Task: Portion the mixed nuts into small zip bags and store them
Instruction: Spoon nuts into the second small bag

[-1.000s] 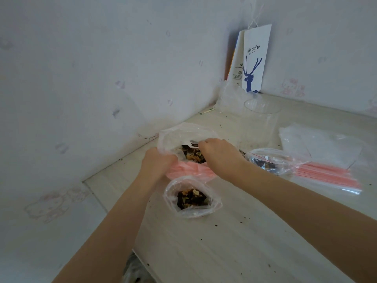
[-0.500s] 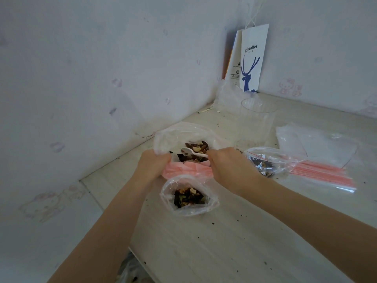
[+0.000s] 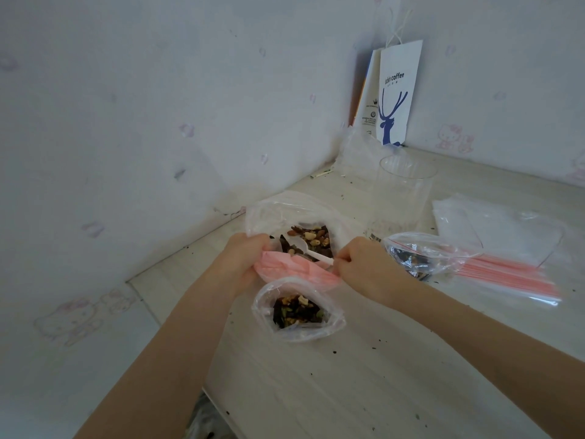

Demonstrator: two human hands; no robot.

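A large clear bag of mixed nuts (image 3: 285, 213) lies open on the table near the wall. My left hand (image 3: 240, 261) grips its near edge together with a pink bundle (image 3: 294, 272). My right hand (image 3: 364, 264) pinches the handle of a white plastic spoon (image 3: 308, 250) whose bowl sits among the nuts. A small zip bag (image 3: 299, 312) stands open just in front of my hands, partly filled with nuts. Another small zip bag (image 3: 421, 255) holding nuts lies to the right of my right hand.
A clear plastic cup (image 3: 402, 191) stands behind the bags. A stack of empty zip bags with red strips (image 3: 506, 248) lies at the right. A white coffee paper bag (image 3: 395, 96) leans in the corner. Crumbs dot the table (image 3: 348, 391), whose edge runs at lower left.
My right hand drew back from inside the large bag, so the spoon and nuts now show. The left hand kept its grip on the bag edge.
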